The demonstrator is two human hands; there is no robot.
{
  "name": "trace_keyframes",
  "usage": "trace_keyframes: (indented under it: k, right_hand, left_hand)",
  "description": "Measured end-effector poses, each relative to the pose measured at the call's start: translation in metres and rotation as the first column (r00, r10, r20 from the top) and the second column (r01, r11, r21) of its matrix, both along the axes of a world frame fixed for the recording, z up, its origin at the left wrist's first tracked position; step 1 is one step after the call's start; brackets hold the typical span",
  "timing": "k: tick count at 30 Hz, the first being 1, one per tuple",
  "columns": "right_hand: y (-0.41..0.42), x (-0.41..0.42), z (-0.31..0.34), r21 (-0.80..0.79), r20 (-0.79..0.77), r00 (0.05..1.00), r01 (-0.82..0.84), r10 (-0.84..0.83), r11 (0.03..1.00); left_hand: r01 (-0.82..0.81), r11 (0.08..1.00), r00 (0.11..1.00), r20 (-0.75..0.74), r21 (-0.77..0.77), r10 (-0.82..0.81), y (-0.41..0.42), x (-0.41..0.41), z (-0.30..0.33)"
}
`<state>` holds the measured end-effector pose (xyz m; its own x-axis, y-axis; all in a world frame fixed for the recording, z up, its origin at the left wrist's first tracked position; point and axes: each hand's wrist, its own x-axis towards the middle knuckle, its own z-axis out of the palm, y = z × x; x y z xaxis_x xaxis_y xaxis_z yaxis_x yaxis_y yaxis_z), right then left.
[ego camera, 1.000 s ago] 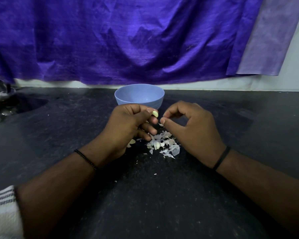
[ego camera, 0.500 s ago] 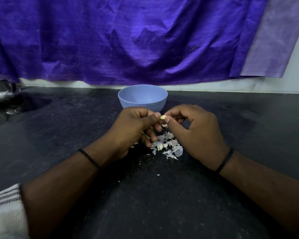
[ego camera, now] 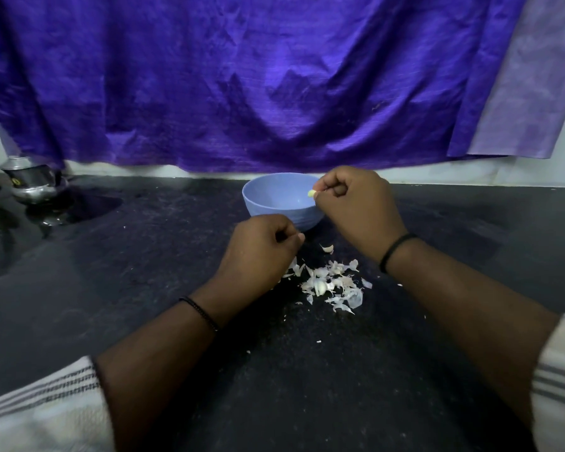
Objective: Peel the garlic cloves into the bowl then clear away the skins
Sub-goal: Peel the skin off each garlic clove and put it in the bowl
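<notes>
While the curled left hand (ego camera: pixel 261 252) is kept closed beside the papery white skins (ego camera: pixel 331 285), a pale peeled garlic clove (ego camera: pixel 311 193) is pinched in the right hand (ego camera: pixel 356 203) over the light-blue plastic bowl (ego camera: pixel 274 203).

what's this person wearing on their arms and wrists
Bare forearms. The left hand has a thin black beaded bracelet at its wrist; the right hand a plain black band. White sleeves with grey stripes are pushed up both arms.
</notes>
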<state>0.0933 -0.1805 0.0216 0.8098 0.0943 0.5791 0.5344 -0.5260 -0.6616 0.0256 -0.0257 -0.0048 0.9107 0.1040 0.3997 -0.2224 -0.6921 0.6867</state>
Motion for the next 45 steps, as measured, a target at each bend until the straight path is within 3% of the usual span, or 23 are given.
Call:
trace_keyframes:
  k: [7,13,16,23,36,42,45]
  right_hand:
    - [0.017,0.03,0.02,-0.212,-0.029,1.0,-0.01,0.004,0.977]
    - [0.004,0.016,0.011,-0.396,0.011,0.981,-0.175,0.195,0.902]
    - [-0.002,0.015,0.01,-0.529,0.073,0.984,-0.101,0.164,0.843]
    - [-0.029,0.008,0.016,-0.601,0.216,0.967,0.021,0.137,0.799]
    - [-0.062,-0.012,0.006,-0.575,0.229,0.969,0.055,0.096,0.816]
    - [-0.061,-0.03,0.001,-0.403,0.334,0.941,0.087,0.058,0.911]
    - [-0.061,-0.046,-0.007,-0.342,0.296,0.954,0.071,0.036,0.937]
  left_hand:
    - [-0.107,0.994,0.993,0.06,0.011,0.106,0.007,0.003,0.003]
    - [-0.146,0.989,0.989,0.043,0.037,0.144,0.008,0.006,0.003]
    - [-0.147,0.989,0.989,0.03,0.033,0.146,0.007,0.006,0.002]
    - [-0.104,0.994,0.994,0.012,0.033,0.104,0.004,0.004,0.002]
    - [0.02,0.995,0.999,-0.031,0.095,-0.017,-0.002,0.002,0.0]
    - [0.029,0.991,1.0,-0.004,0.132,-0.028,-0.002,0.0,0.001]
    - [0.027,0.992,0.999,0.019,0.121,-0.029,-0.003,0.0,0.001]
